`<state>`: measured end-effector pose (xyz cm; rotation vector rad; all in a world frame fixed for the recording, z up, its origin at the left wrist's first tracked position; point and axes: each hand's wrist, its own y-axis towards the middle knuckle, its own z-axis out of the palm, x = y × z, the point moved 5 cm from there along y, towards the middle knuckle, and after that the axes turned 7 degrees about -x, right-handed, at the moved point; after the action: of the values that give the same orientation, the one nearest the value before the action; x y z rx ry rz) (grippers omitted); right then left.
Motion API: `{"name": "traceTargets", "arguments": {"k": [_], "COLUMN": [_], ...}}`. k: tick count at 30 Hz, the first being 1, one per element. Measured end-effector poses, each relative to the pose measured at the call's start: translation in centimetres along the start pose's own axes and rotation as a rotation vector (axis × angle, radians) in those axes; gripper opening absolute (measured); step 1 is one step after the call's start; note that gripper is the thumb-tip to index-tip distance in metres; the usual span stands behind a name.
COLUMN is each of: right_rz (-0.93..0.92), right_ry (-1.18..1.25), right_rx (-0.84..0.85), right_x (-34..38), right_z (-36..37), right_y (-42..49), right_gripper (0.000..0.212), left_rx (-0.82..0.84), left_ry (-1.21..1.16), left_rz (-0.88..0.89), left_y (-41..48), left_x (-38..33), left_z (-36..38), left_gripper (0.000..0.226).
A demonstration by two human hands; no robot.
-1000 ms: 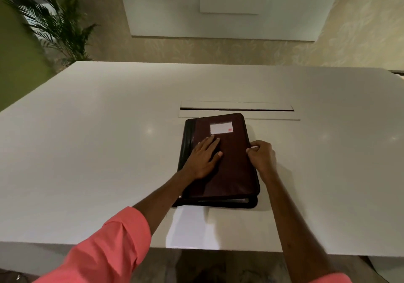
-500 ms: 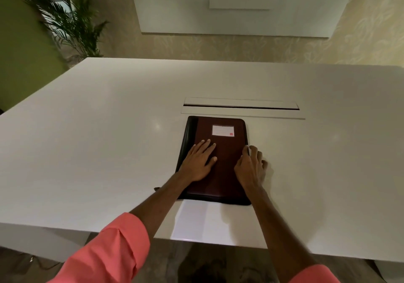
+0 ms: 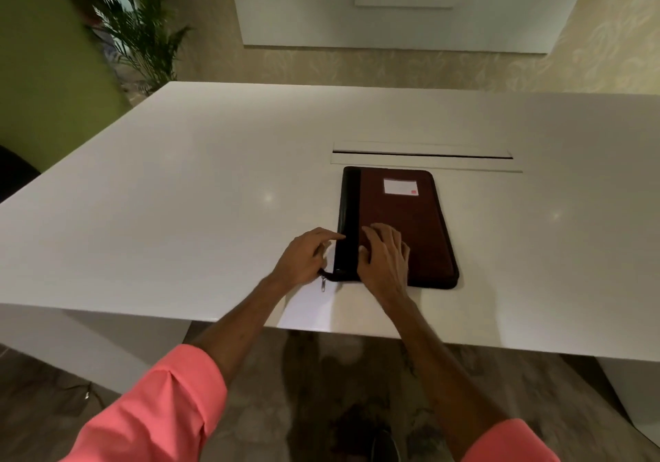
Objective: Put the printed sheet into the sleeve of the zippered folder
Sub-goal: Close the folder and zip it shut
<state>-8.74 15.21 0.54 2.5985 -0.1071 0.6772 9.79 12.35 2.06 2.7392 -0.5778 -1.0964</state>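
Observation:
A dark brown zippered folder (image 3: 407, 218) with a black spine and a small white label lies closed and flat on the white table (image 3: 178, 190). My right hand (image 3: 385, 258) rests flat on its near left part, fingers spread. My left hand (image 3: 303, 258) sits just left of the spine at the near left corner, fingers curled by the zipper, whose metal pull (image 3: 323, 284) hangs below it. A white printed sheet (image 3: 310, 304) lies on the table in front of the folder, partly under my left hand and wrist.
A long cable slot (image 3: 421, 156) is set into the table just behind the folder. The table's near edge runs under my forearms. A potted palm (image 3: 135, 25) stands at the far left, and a dark chair (image 3: 14, 176) shows at the left edge.
The folder's raised cover has come down flat. My left hand slid off the cover to the spine's near corner, and my right hand moved from the right edge onto the cover.

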Motion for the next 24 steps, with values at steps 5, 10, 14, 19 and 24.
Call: {"name": "traceTargets", "arguments": {"k": [5,10,14,19,24], "right_rz": [-0.07,-0.09,-0.119,-0.054,0.008], "right_ry": [0.066,0.062,-0.037,-0.079,-0.078], "right_rx": [-0.052,0.065,0.054,0.062,0.075], "right_x": [3.5,4.6,5.4,5.6,5.7], "right_z": [0.5,1.8,2.1,2.4,2.1], "right_y": [-3.9,-6.6,-7.2,-7.0,-7.0], "right_gripper": [0.004,0.013,0.028,0.019,0.018], "left_rx": [-0.031,0.031,0.055,0.038,-0.001], "left_ry": [-0.053,0.051,0.132,0.145,0.112], "left_rz": [-0.038,-0.035,0.036,0.066,0.058], "left_y": [-3.3,-4.7,-4.8,-4.9,-5.0], "left_x": [1.3,1.5,1.3,1.7,2.0], "left_z": [-1.3,-1.5,-1.3,-1.3,-1.3], "left_gripper": [0.043,0.036,0.027,0.022,0.016]}}
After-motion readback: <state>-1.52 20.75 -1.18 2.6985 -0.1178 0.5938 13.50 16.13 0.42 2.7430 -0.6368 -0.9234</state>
